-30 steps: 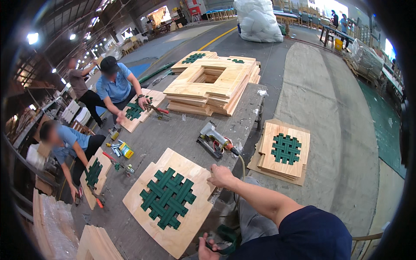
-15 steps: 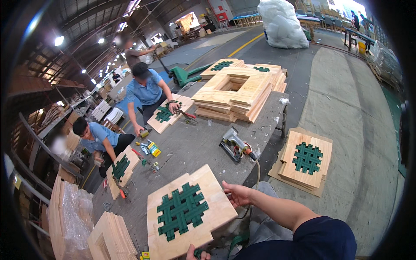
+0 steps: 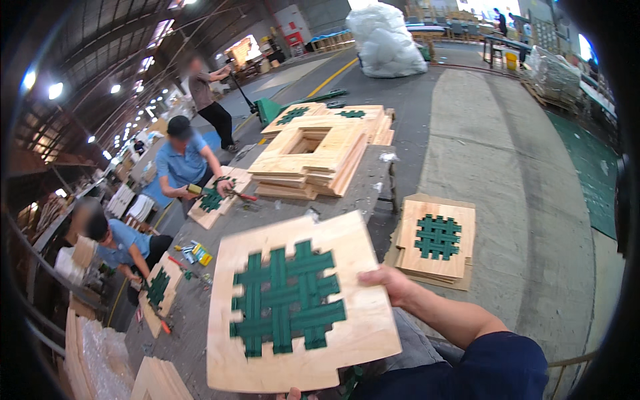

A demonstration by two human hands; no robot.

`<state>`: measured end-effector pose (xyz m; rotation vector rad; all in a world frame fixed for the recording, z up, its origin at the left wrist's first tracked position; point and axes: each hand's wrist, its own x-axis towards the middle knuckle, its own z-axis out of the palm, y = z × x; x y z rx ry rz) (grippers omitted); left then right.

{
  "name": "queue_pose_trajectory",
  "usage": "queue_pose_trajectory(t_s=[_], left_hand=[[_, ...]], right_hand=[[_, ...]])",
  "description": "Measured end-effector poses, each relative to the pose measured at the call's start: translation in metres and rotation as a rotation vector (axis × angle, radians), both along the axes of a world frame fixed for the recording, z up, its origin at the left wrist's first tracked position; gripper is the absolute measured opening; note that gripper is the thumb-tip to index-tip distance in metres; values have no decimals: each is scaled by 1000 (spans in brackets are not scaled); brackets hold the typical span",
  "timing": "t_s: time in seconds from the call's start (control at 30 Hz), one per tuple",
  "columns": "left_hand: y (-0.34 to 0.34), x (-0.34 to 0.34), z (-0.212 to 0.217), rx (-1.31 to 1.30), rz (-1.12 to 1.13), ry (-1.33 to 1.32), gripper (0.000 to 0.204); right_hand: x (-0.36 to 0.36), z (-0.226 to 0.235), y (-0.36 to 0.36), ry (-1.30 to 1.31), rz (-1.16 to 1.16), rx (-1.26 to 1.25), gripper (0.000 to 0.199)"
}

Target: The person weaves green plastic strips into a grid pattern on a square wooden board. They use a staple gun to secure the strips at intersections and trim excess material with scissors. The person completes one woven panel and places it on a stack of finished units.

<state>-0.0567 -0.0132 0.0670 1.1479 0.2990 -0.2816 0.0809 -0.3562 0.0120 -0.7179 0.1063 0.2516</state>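
A pale wooden panel [image 3: 373, 320] with a woven green strap lattice [image 3: 285, 300] in its middle is held up and tilted toward me. My right hand [image 3: 387, 283] grips its right edge, thumb on the face and fingers behind. At the bottom edge of the view, my left hand [image 3: 293, 395] is closed on the panel's lower edge; only a few fingertips show. The panel covers part of the grey worktable [image 3: 233, 233], and the nail gun is hidden from view.
A stack of finished-looking panels [image 3: 437, 243] lies on cardboard at the right. Wooden frames [image 3: 313, 157] are piled on the table's far end. Two co-workers in blue shirts [image 3: 190, 160] work on panels at the left. A large white wrapped bundle [image 3: 383, 40] stands beyond.
Both hands have lifted the panel off the table and brought it closer and more upright. My view has turned to the right. The nail gun is now covered by the panel.
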Motion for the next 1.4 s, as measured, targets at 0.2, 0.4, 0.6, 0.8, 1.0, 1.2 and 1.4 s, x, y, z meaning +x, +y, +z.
queue_pose_trajectory(t_s=[0.2, 0.4, 0.6, 0.8, 1.0, 1.2, 1.4], left_hand=[[-33, 68, -7, 127, -362, -244, 21], [-29, 79, -36, 179, -352, -76, 21], [-37, 89, -35, 276, -273, 185, 21], [-42, 106, -59, 343, -170, 309, 21], [-57, 116, -75, 415, -108, 414, 21], [-61, 120, -92, 491, -69, 569, 21], [-69, 127, -96, 510, -74, 578, 22]], right_hand=[[-100, 10, -127, 18, -654, 34, 64], [-169, -12, -210, -75, -934, -104, 59], [-132, -112, -264, 179, -1104, -28, 44], [-38, -210, -311, 303, -1231, 143, 39], [51, -292, -332, 288, -1268, 244, 40], [74, -374, -305, 480, -1298, 437, 38], [54, -416, -283, 565, -1290, 468, 33]])
